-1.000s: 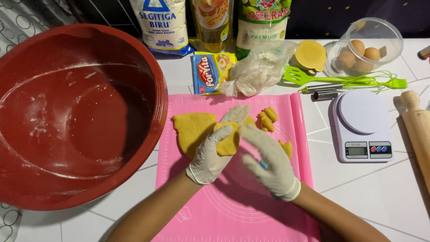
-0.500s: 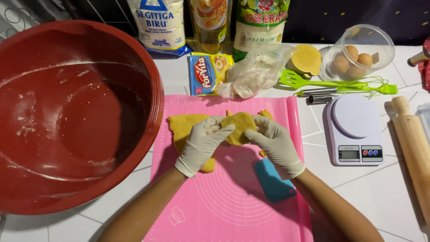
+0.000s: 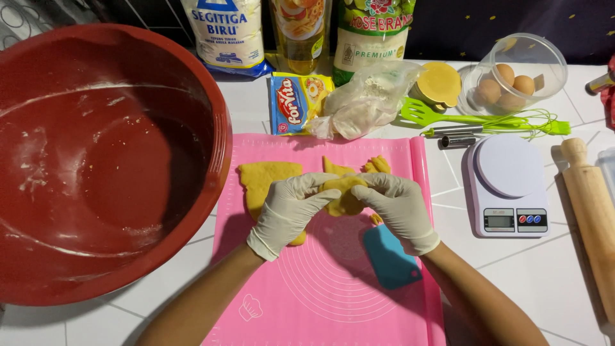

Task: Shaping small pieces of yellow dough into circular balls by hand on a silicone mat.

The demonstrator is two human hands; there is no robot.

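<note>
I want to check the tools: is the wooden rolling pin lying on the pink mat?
No, the wooden rolling pin lies on the white tiles at the right edge, beyond the kitchen scale, apart from the pink mat.

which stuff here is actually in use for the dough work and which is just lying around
In use: left hand, right hand, dough piece held between them, dough slab, pink mat.

Lying about: red bowl, scale, rolling pin, blue scraper, eggs.
</note>
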